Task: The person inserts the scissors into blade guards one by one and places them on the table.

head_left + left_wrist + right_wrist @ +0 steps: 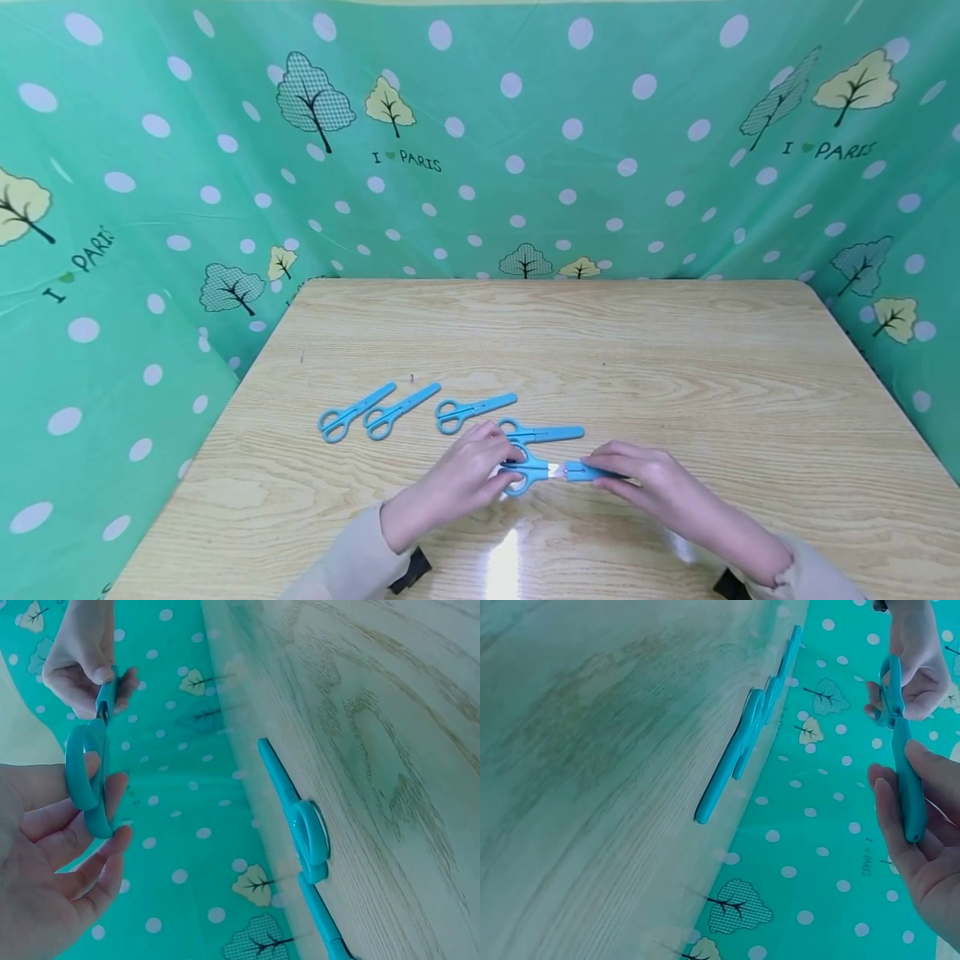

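Note:
My left hand [474, 463] grips a pair of blue scissors [534, 471] by the finger loops. In the head view, a short strip of bare metal blade [557, 471] shows between the handles and a blue blade cover [577, 472]. My right hand [643, 472] pinches that cover between thumb and fingers, hiding its far end. The left wrist view has the loops [84, 769] around my fingers; from the right wrist, the cover [910, 787] lies along my thumb and fingers. Just beyond my hands rests another pair of blue scissors [551, 434], its blades covered.
Farther left on the wooden table [675, 350] lie more covered blue scissors: one pair [472, 410] near the middle, another [401, 411] beside it, and a third [356, 412] leftmost. A green dotted cloth [480, 167] hangs behind and along the table's sides.

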Demonstrator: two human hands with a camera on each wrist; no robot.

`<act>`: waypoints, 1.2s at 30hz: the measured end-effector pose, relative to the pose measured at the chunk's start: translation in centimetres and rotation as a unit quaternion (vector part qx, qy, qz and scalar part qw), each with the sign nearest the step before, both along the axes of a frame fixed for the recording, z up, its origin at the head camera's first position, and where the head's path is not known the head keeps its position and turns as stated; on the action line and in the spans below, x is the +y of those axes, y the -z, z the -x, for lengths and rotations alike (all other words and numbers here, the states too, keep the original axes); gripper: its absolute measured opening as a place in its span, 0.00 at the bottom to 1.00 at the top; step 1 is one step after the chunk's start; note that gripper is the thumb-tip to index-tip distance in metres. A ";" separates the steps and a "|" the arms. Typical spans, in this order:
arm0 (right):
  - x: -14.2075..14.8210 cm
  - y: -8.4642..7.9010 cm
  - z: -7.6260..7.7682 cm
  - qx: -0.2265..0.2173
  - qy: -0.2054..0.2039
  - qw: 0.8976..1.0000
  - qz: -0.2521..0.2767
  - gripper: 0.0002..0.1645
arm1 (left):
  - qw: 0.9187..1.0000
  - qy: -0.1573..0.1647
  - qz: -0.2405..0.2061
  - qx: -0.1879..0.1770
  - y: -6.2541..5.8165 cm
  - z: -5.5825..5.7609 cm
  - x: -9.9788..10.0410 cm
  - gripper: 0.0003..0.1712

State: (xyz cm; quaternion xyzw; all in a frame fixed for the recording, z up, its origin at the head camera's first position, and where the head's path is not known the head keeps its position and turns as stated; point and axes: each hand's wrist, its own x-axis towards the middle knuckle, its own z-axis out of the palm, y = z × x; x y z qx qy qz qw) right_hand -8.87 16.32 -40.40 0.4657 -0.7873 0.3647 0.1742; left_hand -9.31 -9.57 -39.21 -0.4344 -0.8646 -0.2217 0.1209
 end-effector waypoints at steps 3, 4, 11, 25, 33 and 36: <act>0.0 0.2 0.1 0.010 -0.013 1.000 0.009 0.11 | 1.000 0.003 0.001 0.002 0.1 0.1 0.0 0.08; 0.0 0.2 0.1 0.013 -0.015 1.000 0.012 0.11 | 1.000 0.004 0.001 0.003 0.1 0.1 0.1 0.08; -0.4 0.6 0.2 0.008 -0.036 0.999 0.008 0.10 | 0.999 0.024 0.003 0.033 0.3 0.2 0.5 0.08; -0.6 1.0 0.5 0.013 -0.045 0.999 0.025 0.10 | 0.997 0.031 -0.001 0.066 0.9 0.5 0.7 0.08; -0.8 1.2 0.6 0.017 -0.044 0.999 0.022 0.11 | 0.998 0.025 0.010 0.056 0.8 0.4 1.2 0.08; -0.7 1.3 0.6 0.019 -0.041 0.999 0.020 0.11 | 0.998 0.019 0.014 0.052 0.9 0.3 1.3 0.08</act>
